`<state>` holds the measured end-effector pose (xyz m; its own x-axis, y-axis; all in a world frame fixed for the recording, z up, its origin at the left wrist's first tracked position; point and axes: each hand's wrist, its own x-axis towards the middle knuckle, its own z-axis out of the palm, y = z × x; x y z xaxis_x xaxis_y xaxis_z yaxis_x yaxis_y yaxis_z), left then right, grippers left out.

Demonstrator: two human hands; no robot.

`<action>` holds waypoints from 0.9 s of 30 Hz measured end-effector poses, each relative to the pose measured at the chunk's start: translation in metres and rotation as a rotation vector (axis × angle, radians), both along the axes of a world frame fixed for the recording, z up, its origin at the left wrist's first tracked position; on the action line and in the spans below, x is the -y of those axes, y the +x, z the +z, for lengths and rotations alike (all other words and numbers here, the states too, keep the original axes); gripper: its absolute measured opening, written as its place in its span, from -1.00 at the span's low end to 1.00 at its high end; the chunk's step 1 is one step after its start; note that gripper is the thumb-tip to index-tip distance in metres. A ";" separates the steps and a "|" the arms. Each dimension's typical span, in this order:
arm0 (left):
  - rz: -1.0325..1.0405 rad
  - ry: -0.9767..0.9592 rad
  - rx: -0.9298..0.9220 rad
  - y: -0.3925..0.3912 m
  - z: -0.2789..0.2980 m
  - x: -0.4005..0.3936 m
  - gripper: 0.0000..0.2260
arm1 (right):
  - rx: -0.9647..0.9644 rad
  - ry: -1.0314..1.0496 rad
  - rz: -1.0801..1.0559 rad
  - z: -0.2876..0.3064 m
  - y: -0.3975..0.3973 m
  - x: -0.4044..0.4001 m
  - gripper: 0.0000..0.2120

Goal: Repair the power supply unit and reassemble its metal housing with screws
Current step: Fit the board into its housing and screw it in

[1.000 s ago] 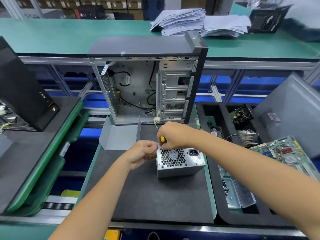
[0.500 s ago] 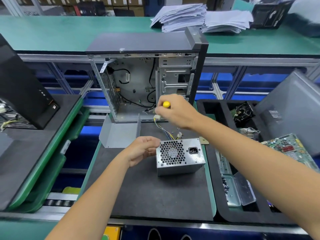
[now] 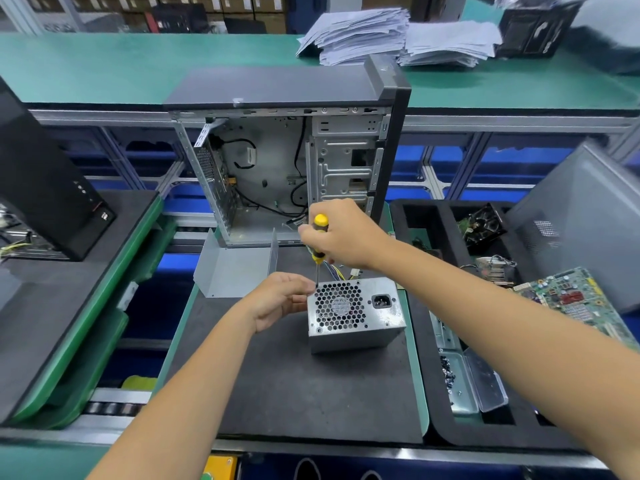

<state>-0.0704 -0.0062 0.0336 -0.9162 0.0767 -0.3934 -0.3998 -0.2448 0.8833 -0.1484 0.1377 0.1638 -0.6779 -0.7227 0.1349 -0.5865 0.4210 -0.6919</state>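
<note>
A silver power supply unit (image 3: 356,313) stands on the dark mat (image 3: 294,382), its honeycomb fan grille and power socket facing me. My right hand (image 3: 343,233) grips a yellow-and-black screwdriver (image 3: 318,244), held upright with its tip at the unit's top left corner. My left hand (image 3: 280,297) rests against the unit's left side, fingers curled near the screwdriver tip. Coloured wires (image 3: 337,271) trail out behind the unit. A bent grey metal housing cover (image 3: 235,268) lies behind and to the left.
An open computer tower case (image 3: 294,161) stands behind the mat. On the right, a black foam tray (image 3: 436,403) holds a clear box of screws (image 3: 460,379), a fan, a heatsink and a green motherboard (image 3: 571,299). A grey side panel (image 3: 581,216) leans there. Paper stacks (image 3: 398,36) lie beyond.
My right hand rose from the unit's top towards the case, and now holds the screwdriver upright with its tip down at the unit's top left corner. My left hand stayed beside the unit.
</note>
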 end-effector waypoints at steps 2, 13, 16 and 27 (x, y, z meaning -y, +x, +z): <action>-0.006 0.007 -0.003 0.001 0.000 0.000 -0.84 | 0.005 0.002 0.003 0.001 0.000 0.000 -0.67; 0.039 0.008 0.022 0.000 0.000 -0.002 -0.89 | -0.020 0.009 0.012 0.003 0.002 -0.002 -0.70; 0.037 0.013 0.022 0.000 0.001 -0.003 -0.87 | 0.003 -0.021 0.009 0.007 0.001 -0.003 -0.68; 0.028 0.058 0.004 0.004 0.003 -0.004 -0.87 | 0.033 -0.022 0.003 -0.001 0.004 -0.007 -0.70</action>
<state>-0.0663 -0.0020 0.0368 -0.9167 0.0735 -0.3927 -0.3955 -0.3068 0.8657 -0.1449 0.1446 0.1629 -0.6800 -0.7219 0.1282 -0.5645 0.4039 -0.7198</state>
